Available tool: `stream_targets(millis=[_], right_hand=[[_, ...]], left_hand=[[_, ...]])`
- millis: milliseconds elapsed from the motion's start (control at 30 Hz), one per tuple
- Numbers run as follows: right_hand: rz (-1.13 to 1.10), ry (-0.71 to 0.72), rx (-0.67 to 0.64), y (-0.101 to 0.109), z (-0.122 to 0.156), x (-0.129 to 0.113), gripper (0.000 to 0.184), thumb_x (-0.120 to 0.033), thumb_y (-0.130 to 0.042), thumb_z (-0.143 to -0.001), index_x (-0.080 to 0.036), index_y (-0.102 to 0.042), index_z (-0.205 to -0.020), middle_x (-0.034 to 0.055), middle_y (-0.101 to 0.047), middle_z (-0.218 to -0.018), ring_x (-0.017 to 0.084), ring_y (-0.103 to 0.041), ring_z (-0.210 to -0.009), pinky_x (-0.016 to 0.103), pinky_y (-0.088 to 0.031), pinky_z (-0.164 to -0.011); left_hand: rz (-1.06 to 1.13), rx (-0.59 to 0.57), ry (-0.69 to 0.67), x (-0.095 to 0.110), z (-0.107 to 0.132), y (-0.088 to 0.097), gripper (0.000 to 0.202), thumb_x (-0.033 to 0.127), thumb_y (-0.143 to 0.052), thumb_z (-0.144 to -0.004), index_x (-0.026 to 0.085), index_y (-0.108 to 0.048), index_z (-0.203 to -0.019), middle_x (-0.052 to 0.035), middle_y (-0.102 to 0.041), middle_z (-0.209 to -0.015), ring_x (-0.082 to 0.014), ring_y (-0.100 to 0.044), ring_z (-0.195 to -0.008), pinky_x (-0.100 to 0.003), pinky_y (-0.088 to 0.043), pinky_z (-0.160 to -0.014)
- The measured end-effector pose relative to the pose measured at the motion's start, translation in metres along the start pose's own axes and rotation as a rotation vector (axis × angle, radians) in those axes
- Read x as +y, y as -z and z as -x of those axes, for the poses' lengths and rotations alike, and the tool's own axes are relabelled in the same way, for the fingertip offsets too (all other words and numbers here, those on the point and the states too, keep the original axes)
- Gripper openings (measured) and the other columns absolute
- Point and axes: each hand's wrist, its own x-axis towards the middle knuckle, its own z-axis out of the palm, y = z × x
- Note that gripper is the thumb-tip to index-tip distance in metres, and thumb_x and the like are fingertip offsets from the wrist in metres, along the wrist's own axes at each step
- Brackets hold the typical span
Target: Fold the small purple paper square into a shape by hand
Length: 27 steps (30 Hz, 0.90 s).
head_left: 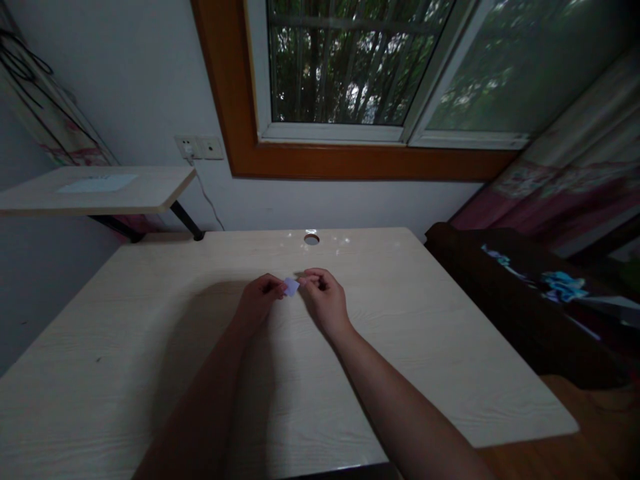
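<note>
A small pale piece of paper (291, 286) sits between my two hands, just above the light wooden desk (150, 347). My left hand (260, 300) pinches its left edge with curled fingers. My right hand (324, 297) pinches its right edge, fingers closed. Both forearms reach in from the bottom of the view. The room is dim, so the paper's folds are hard to make out.
A round cable hole (311, 238) lies in the desk near the wall. A raised shelf (95, 190) stands at the back left beside a wall socket (199, 147) with a cord. A dark bed frame (500, 293) runs along the right; a window (350, 67) is ahead.
</note>
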Motion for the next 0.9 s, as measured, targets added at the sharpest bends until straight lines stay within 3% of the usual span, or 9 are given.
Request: stream_targets(millis=[133,333,567,900], right_hand=[[0.059,0.051,-0.004,0.002,-0.002,0.0,0.025,-0.041,-0.066,-0.083,-0.02,-0.07,-0.095,0.005,-0.069,-0.086,0.017,-0.06,-0.077,0.03,-0.048,-0.073],[0.189,0.17,-0.192,0.002,0.0,0.003,0.019,-0.039,-0.064,-0.086,-0.022,-0.074,-0.085,0.0045,-0.067,-0.082,0.018,-0.06,-0.076,0.03,-0.046,-0.071],[0.215,0.181,-0.221,0.003,0.002,-0.002,0.021,-0.04,-0.062,-0.088,-0.023,-0.073,-0.084,0.0035,-0.066,-0.081,0.018,-0.06,-0.075,0.029,-0.045,-0.07],[0.258,0.219,-0.273,0.003,0.006,-0.01,0.018,-0.037,-0.063,-0.088,-0.023,-0.074,-0.083,0.0022,-0.062,-0.074,0.017,-0.057,-0.071,0.028,-0.042,-0.065]], left_hand=[[0.012,-0.005,-0.004,-0.003,-0.002,0.0,0.024,0.041,-0.067,-0.078,0.017,-0.066,-0.075,0.0004,-0.066,-0.067,-0.0143,-0.06,-0.065,-0.026,-0.047,-0.066],[0.043,-0.036,-0.038,-0.006,-0.003,0.001,0.023,0.04,-0.067,-0.078,0.017,-0.067,-0.077,-0.0015,-0.068,-0.073,-0.0154,-0.062,-0.071,-0.027,-0.049,-0.071],[-0.078,-0.055,-0.084,-0.004,-0.002,0.003,0.027,0.044,-0.063,-0.081,0.018,-0.07,-0.08,-0.0032,-0.07,-0.078,-0.0172,-0.062,-0.075,-0.028,-0.049,-0.073],[-0.053,-0.045,-0.106,-0.001,0.005,0.004,0.021,0.037,-0.067,-0.079,0.018,-0.072,-0.082,-0.0033,-0.072,-0.078,-0.017,-0.065,-0.074,-0.027,-0.05,-0.071]])
